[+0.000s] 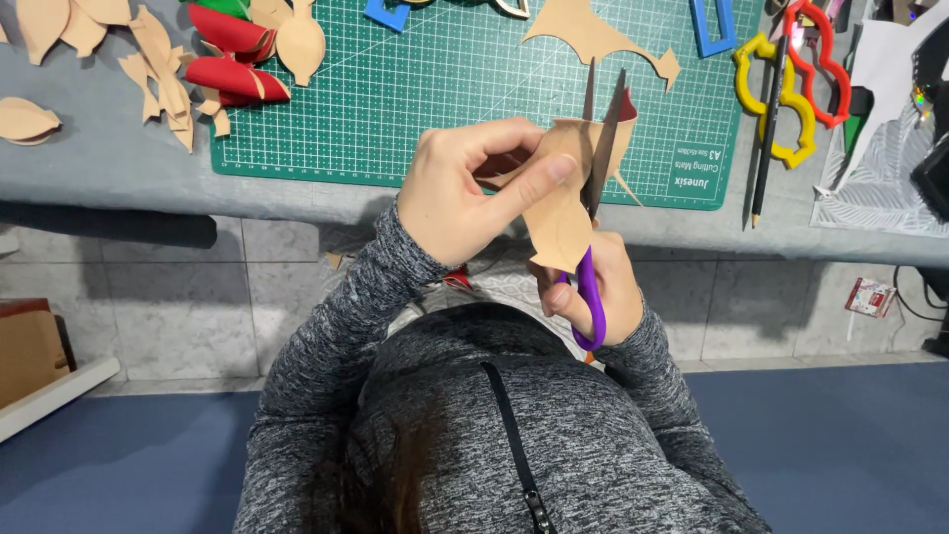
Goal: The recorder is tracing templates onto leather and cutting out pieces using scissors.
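My left hand (473,188) pinches a tan paper cut-out (560,213) between thumb and fingers, just in front of the table edge. My right hand (598,287) sits lower and grips purple-handled scissors (591,287). The scissor blades (605,129) point away from me, slightly apart, with the tan piece between them; a bit of red shows behind the blade tip. Both sleeves are mottled grey.
A green cutting mat (445,89) lies on the grey table. On it and beside it: tan leaf shapes (158,69), red curled pieces (232,54), a tan bird-like cut-out (593,35), blue stencils (714,25), yellow and red stencils (791,89), a pencil (766,148). Tiled floor and blue mat below.
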